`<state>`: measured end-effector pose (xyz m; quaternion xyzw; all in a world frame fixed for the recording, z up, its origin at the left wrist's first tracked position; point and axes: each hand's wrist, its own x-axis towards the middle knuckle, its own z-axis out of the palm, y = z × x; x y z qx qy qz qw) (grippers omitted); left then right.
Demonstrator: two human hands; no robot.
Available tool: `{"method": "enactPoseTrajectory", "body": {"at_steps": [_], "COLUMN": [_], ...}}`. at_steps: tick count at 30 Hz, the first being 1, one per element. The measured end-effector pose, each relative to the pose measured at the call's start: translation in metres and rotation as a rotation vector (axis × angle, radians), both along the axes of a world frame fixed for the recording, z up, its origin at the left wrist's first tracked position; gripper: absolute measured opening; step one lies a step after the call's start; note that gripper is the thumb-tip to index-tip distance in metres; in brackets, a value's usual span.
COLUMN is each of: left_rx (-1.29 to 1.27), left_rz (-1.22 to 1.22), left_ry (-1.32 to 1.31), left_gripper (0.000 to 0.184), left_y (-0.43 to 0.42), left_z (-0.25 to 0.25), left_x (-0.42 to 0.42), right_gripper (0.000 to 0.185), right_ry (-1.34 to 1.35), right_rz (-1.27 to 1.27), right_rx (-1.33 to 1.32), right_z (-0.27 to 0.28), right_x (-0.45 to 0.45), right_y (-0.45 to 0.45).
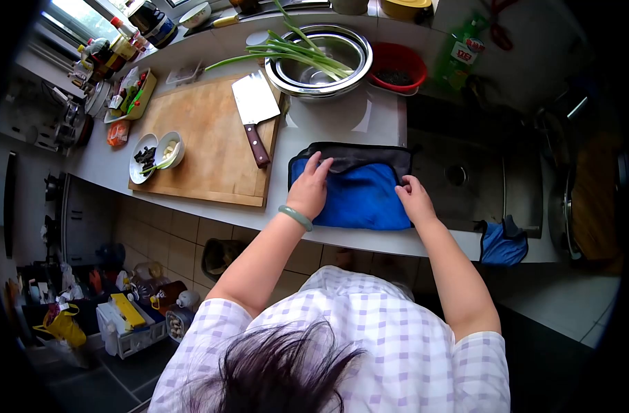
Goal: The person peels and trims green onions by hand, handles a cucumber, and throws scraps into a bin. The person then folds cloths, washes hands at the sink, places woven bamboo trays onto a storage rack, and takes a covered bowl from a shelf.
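Note:
A cloth [367, 199], blue on one side and dark grey on the other, lies folded on the counter in front of me, its grey part showing along the far edge. My left hand [310, 187] rests on the cloth's left side with fingers stretched out and slightly apart; a green bangle circles that wrist. At the right edge, my right hand [416, 199] has its thumb and fingers bent around the cloth's border.
Left of the cloth, a cleaver [255, 110] lies on a wooden cutting board [197, 131] with two small white dishes [142, 172]. Green onions [307, 58] lie across nested metal bowls [319, 88] beside a red basin [414, 62]. A sink [476, 199] is at right; another blue cloth [504, 244] hangs at its front edge.

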<state>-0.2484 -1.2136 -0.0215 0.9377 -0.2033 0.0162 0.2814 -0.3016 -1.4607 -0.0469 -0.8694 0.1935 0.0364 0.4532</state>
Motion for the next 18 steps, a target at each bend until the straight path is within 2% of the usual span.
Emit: {"method": "enactPoseTrajectory", "body": {"at_steps": [1, 3, 5, 8, 10, 11, 12, 13, 15, 16, 18], "left_rx": [0.037, 0.053, -0.008, -0.074, -0.102, -0.097, -0.092, -0.087, 0.001, 0.016, 0.147], "left_rz": [0.045, -0.025, 0.019, 0.029, 0.029, 0.039, 0.048, 0.058, 0.116, -0.01, -0.222], "left_ry": [0.03, 0.107, 0.157, 0.044, -0.022, -0.039, -0.059, -0.079, -0.103, -0.159, -0.175], "left_gripper": [0.035, 0.025, 0.011, 0.011, 0.01, 0.012, 0.015, 0.018, 0.05, 0.051, 0.053], "left_y": [0.0, 0.009, 0.011, 0.007, -0.004, -0.008, -0.013, -0.018, -0.031, -0.034, -0.037], "left_z": [-0.004, -0.011, 0.001, 0.029, 0.04, 0.033, 0.02, 0.007, -0.009, -0.008, -0.007], "left_x": [0.011, 0.027, 0.026, 0.024, 0.028, 0.035, 0.046, 0.052, 0.044, 0.034, 0.009], "right_gripper": [0.03, 0.034, 0.028, 0.02, 0.02, 0.019, 0.03, 0.035, 0.045, 0.058, 0.058], "right_ry": [0.035, 0.117, -0.048, -0.359, -0.388, -0.401, -0.317, -0.251, -0.115, 0.018, 0.113], "right_rz": [0.004, 0.001, -0.064, -0.172, -0.242, -0.278, -0.284, -0.269, -0.231, -0.256, -0.258], "right_rx": [-0.005, -0.01, 0.054, 0.214, 0.262, 0.278, 0.316, 0.188, -0.065, 0.009, 0.297], "right_z": [-0.001, -0.005, -0.007, 0.005, 0.006, 0.004, -0.012, -0.023, -0.042, -0.051, -0.053], "right_x": [0.008, 0.014, 0.008, 0.002, 0.008, 0.014, 0.02, 0.022, 0.022, 0.02, 0.012], "right_y": [0.002, 0.004, 0.007, 0.004, -0.007, -0.013, -0.022, -0.026, -0.029, -0.031, -0.031]}}
